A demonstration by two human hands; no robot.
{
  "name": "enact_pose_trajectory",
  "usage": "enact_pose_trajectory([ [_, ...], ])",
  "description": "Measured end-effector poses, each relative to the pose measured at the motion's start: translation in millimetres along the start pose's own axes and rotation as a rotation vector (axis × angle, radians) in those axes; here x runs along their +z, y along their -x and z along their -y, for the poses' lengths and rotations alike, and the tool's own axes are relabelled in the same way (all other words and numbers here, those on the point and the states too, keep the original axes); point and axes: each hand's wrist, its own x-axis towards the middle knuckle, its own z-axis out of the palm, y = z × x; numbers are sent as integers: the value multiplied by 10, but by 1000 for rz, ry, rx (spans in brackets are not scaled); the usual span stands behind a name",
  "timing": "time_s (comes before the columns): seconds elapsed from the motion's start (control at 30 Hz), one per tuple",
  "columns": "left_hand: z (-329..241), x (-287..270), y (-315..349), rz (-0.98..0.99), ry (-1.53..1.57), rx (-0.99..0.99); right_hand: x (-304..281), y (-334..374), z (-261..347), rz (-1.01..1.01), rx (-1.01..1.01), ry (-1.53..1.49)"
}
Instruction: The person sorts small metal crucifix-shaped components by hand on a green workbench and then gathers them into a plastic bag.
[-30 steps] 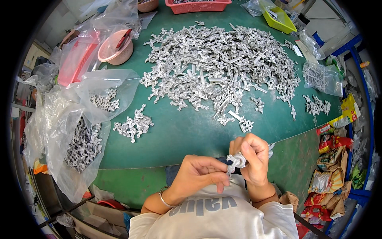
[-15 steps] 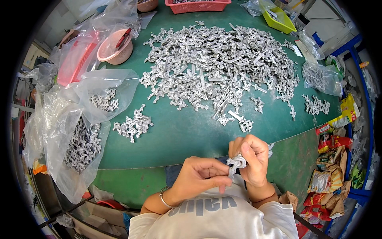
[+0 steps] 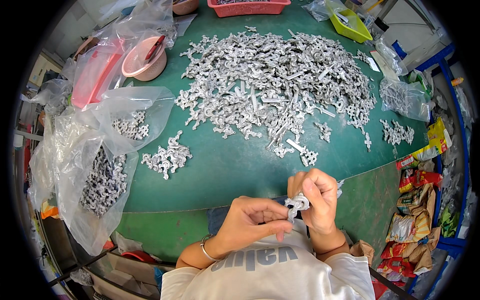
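In front of my chest, both hands are closed on one small silver-grey metal casting (image 3: 297, 204) with curved, knobby arms. My left hand (image 3: 252, 220) pinches its lower left end between thumb and fingertips. The fingers of my right hand (image 3: 320, 200) are curled round its upper right side, hiding part of it. Beyond my hands, a wide heap of similar metal castings (image 3: 280, 80) covers the green table (image 3: 220, 170). A smaller cluster of castings (image 3: 169, 155) lies to the left of my hands.
Clear plastic bags (image 3: 70, 165) holding castings lie at the left, near a pink bowl (image 3: 145, 60) with a red-handled tool. A red tray (image 3: 248, 9) and a yellow-green basket (image 3: 351, 22) stand at the back. Packets (image 3: 407, 225) crowd a blue rack (image 3: 452, 240) on the right.
The casting has turned very slightly between my fingers. My hands stay in nearly the same place, and the things on the table have not moved.
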Motion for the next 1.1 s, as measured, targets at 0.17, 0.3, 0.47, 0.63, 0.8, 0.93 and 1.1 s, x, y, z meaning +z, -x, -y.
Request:
enact_pose_trajectory([
  [0.17,135,34,-53,-146,-71,167,-31,-50,-48,-170,133,-195],
  [0.3,242,-47,-222,-239,-400,192,-371,-187,-78,-336,175,-647],
  [0.47,487,-209,-568,-390,-1135,387,-791,-210,-8,-329,153,-879],
  [0.63,612,-201,-890,-410,-1545,306,-1075,-128,-1,-287,101,-793],
  [0.8,579,-461,-841,-577,-1610,272,-1156,-23,60,-346,85,-189],
  [0.93,542,-564,-807,-599,-1541,377,-1106,-21,26,-337,68,24],
  [1.1,487,-669,-760,-609,-1392,474,-983,-34,-88,-237,120,-20],
])
